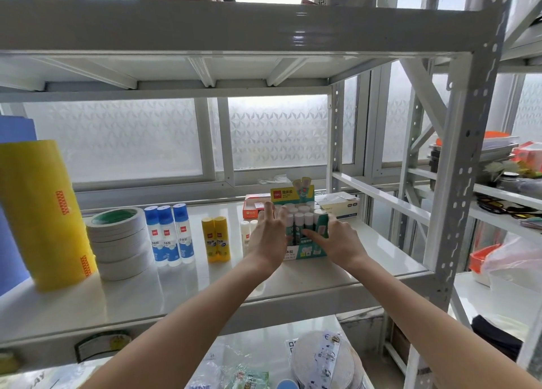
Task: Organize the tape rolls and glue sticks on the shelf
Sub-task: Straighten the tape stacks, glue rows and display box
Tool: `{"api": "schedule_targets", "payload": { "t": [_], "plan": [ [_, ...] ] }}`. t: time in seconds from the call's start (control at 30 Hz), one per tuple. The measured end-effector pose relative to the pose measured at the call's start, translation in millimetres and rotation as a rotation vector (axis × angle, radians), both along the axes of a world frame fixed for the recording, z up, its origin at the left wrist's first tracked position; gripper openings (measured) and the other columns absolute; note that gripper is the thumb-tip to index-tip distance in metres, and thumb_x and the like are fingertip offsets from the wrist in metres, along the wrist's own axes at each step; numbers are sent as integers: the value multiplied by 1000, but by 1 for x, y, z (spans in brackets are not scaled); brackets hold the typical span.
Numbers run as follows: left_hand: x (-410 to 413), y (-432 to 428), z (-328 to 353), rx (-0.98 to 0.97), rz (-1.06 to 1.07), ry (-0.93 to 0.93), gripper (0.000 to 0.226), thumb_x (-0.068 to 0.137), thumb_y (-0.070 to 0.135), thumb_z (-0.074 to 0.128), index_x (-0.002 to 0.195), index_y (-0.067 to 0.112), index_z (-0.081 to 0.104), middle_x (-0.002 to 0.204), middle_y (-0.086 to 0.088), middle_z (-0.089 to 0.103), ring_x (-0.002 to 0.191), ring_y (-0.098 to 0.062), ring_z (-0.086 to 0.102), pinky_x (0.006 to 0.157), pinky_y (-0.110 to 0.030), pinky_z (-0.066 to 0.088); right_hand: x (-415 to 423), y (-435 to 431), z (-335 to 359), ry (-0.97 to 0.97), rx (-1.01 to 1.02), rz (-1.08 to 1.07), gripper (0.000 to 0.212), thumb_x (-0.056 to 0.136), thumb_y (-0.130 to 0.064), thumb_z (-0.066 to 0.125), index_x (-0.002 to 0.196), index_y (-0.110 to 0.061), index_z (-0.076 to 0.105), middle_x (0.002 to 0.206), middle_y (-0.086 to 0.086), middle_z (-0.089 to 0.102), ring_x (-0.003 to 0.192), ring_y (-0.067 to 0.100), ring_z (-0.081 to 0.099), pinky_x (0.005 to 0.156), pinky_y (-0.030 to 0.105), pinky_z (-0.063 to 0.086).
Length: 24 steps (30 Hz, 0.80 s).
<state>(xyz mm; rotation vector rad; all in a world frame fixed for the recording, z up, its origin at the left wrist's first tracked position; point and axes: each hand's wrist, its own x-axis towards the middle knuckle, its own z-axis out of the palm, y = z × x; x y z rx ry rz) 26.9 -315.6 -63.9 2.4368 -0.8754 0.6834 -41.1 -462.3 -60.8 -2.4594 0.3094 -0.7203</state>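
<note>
A green display box of white-capped glue sticks (305, 233) stands on the white shelf (205, 274). My left hand (268, 236) lies flat against its left side, fingers spread and straight. My right hand (337, 239) holds its right front corner, forefinger stretched along the front. To the left stand two yellow glue sticks (216, 239), three blue-capped glue sticks (170, 236), a stack of white tape rolls (118, 244) and a tall yellow tape stack (44, 212). Small white glue sticks (245, 232) show just beside my left hand.
A red box (253, 208) and a white carton (340, 203) sit behind the display box. The shelf upright (466, 159) rises on the right. Bags and a paper roll (319, 359) lie on the shelf below. A blue folder (14, 130) stands far left.
</note>
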Motion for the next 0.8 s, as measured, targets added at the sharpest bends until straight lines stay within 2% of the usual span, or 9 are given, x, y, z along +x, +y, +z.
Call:
{"api": "schedule_targets", "payload": {
  "t": [0.2, 0.3, 0.47, 0.63, 0.8],
  "plan": [
    [-2, 4, 2, 40, 11, -17, 63, 86, 9, 68, 141, 16, 38, 143, -9, 28, 133, -29, 38, 98, -41, 50, 0, 0, -1, -5, -1, 1, 48, 87, -44, 64, 117, -9, 55, 112, 8, 69, 99, 26, 66, 71, 27, 46],
    [-1, 7, 2, 55, 29, -25, 66, 85, 12, 71, 142, 17, 37, 144, -9, 28, 132, -29, 39, 98, -42, 51, 0, 1, -1, -13, 6, 4, 47, 87, -43, 65, 116, -8, 55, 112, 9, 70, 99, 27, 66, 76, 32, 51],
    [-2, 9, 3, 85, 12, -26, 71, 84, 20, 72, 144, 14, 34, 145, -9, 31, 131, -28, 41, 100, -40, 49, 1, -2, -1, 4, 19, 18, 46, 87, -44, 65, 116, -9, 55, 112, 8, 69, 100, 26, 66, 72, 28, 48],
    [-10, 12, 14, 117, -24, -43, 71, 85, 23, 71, 144, 10, 34, 143, -9, 35, 132, -28, 41, 103, -38, 44, -2, -2, 0, 99, 8, 26, 45, 89, -48, 59, 116, -12, 58, 112, 7, 69, 98, 25, 64, 70, 28, 46],
    [-17, 23, 23, 153, -53, -71, 70, 85, 27, 70, 143, 8, 36, 140, -10, 43, 131, -27, 42, 103, -37, 44, -10, -6, 6, 230, -60, 23, 44, 90, -53, 54, 110, -16, 66, 107, 5, 71, 91, 23, 64, 76, 33, 53]
  ]
}}
